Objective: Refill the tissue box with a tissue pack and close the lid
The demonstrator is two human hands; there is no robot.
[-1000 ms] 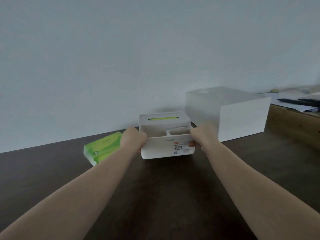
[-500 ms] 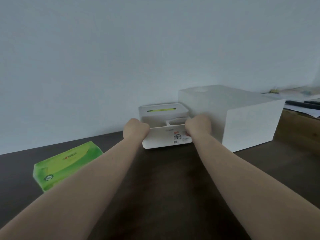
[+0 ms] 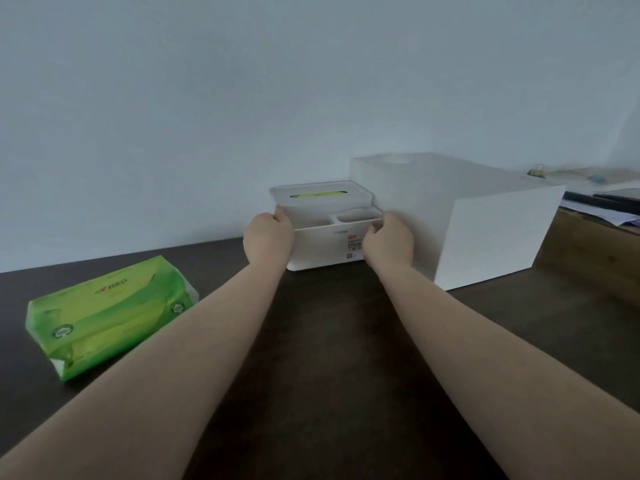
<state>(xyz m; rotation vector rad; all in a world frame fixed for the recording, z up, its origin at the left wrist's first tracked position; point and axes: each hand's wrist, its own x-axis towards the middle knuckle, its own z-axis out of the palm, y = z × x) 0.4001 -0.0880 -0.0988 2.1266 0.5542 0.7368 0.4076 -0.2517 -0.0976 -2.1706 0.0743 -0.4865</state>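
Note:
A white plastic tissue box (image 3: 323,249) stands on the dark table near the wall, its lid (image 3: 320,194) down, with green showing through the slot. Two open compartments sit along its front. My left hand (image 3: 268,239) grips the box's left side and my right hand (image 3: 389,240) grips its right side. A green tissue pack (image 3: 110,313) lies flat on the table at the left, well apart from both hands.
A large white box (image 3: 485,230) stands right beside the tissue box, touching or nearly touching it. A wooden surface (image 3: 595,251) with papers and dark items lies at the far right. The dark table (image 3: 329,375) stretches toward me.
Both hands have pushed the tissue box away toward the wall and next to the large white box. The green pack now lies farther left and nearer in view.

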